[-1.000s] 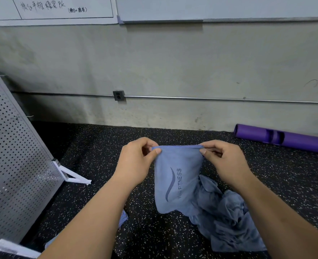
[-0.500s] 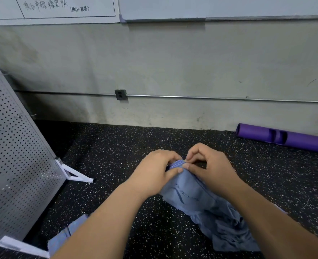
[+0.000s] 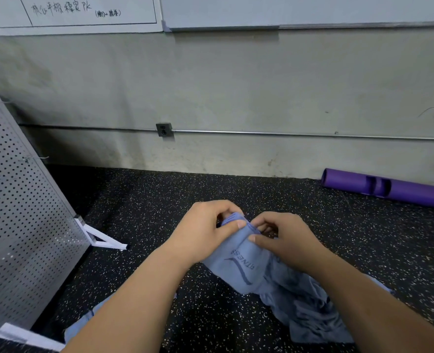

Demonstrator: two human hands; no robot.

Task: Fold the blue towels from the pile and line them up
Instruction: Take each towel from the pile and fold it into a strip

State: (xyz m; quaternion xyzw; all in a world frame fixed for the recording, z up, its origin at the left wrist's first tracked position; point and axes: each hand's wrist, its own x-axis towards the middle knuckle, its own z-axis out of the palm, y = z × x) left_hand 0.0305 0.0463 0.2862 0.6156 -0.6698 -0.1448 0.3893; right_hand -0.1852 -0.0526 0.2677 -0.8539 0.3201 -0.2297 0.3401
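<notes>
Both hands hold one blue towel (image 3: pixel 238 266) up over the floor (image 3: pixel 159 205). The left hand (image 3: pixel 205 231) pinches its top edge. The right hand (image 3: pixel 284 238) pinches it just beside. The towel pile (image 3: pixel 310 314) lies below on the floor.

open speckled floor (image 3: pixel 159 200) ahead, perforated panel (image 3: pixel 19 212) left, purple roller (image 3: pixel 402 189) far right

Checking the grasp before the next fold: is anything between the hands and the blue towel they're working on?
Nothing visible does. The left hand and right hand both pinch the blue towel directly at its top edge; the crumpled pile lies below it, not between.
</notes>
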